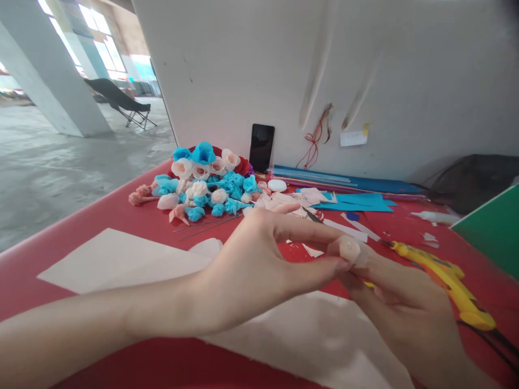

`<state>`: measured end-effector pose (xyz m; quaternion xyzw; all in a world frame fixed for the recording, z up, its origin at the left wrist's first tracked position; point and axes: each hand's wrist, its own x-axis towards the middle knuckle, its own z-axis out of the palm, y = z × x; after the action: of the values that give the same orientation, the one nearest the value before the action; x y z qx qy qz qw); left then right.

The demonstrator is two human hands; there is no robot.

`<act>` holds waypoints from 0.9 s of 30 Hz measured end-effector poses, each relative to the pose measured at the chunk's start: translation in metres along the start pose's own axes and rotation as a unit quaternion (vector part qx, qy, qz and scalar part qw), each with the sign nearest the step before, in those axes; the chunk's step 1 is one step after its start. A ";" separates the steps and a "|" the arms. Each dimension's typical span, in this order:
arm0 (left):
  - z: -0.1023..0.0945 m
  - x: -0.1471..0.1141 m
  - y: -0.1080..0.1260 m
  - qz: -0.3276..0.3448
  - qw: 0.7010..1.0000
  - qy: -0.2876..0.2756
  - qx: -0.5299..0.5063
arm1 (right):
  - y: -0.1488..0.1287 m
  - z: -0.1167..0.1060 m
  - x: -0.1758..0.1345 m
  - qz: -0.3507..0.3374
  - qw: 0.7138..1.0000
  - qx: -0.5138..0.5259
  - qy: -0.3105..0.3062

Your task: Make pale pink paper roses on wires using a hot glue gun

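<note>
**Pinches pale paper bud (349,250) at fingertips, right of centre**

Head view. Holds bud up above red table (162,370). With left hand (251,270), grips it between thumb and index finger; with right hand (409,302), closes thumb and finger on it from opposite side. Remaining fingers partly hidden, cannot tell how far curled. Below hands: large cream sheet (324,335). To the left: second cream sheet (121,259). Near right hand: yellow glue gun (446,281), nozzle pointing left. Beyond left hand: heap of blue, pink, white paper flowers (219,186), thin wires (206,226) just in front. Right of heap: pale paper scraps (286,202), blue paper (360,202). Behind: black phone (262,147) upright against pale panel (243,70), red cord (313,143) hanging nearby. Far right: white tube (438,217), green board (497,232), black bag (478,183). Far left, on floor: black folding chair (121,100).
</note>
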<state>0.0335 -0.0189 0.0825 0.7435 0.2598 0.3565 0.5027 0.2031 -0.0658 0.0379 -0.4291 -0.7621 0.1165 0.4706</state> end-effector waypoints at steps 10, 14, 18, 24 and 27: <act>-0.003 0.002 -0.004 -0.006 1.000 -0.018 -0.010 | -0.002 0.001 -0.001 0.048 0.998 0.038 0.019; -0.003 0.002 -0.005 -0.003 0.999 -0.035 0.010 | -0.007 -0.003 0.001 0.115 0.990 0.078 -0.007; -0.002 0.003 -0.006 0.017 0.999 -0.037 0.011 | -0.011 -0.004 0.001 0.144 0.988 0.057 -0.011; -0.005 0.005 -0.008 0.002 0.999 -0.027 -0.036 | -0.009 -0.004 0.000 0.158 0.985 0.059 -0.034; -0.007 0.007 -0.008 -0.015 0.990 -0.061 -0.128 | -0.010 -0.004 0.002 0.190 0.975 0.114 -0.018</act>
<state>0.0320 -0.0068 0.0782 0.6896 0.1921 0.3327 0.6138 0.2010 -0.0713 0.0466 -0.5074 -0.6565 0.2977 0.4722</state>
